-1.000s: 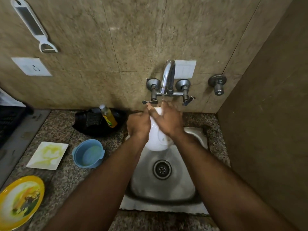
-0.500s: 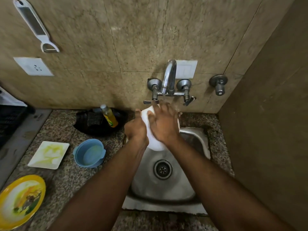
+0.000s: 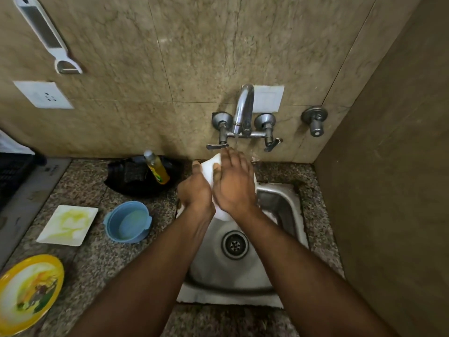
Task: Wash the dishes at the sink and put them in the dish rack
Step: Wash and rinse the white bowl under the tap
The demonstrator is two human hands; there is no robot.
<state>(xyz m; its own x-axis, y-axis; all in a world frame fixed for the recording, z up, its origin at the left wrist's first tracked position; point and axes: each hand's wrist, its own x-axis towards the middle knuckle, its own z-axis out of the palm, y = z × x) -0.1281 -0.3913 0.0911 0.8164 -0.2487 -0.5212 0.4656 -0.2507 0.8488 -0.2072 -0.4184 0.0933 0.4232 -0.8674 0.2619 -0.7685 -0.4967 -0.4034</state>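
Observation:
A white plate stands nearly on edge over the steel sink, under the running tap. My left hand grips the plate's left rim. My right hand lies flat on the plate's face with fingers spread, covering most of it. On the counter to the left wait a blue bowl, a square white plate with yellow smears and a yellow-rimmed plate with food remains.
A bottle of yellow dish soap leans in a black dish behind the bowl. A dark crate shows at the far left edge. A wall stands close on the right, and a grater hangs on the tiles.
The plate has been tilted up and turned under the water. My right hand has slid from the plate's right side up across its face.

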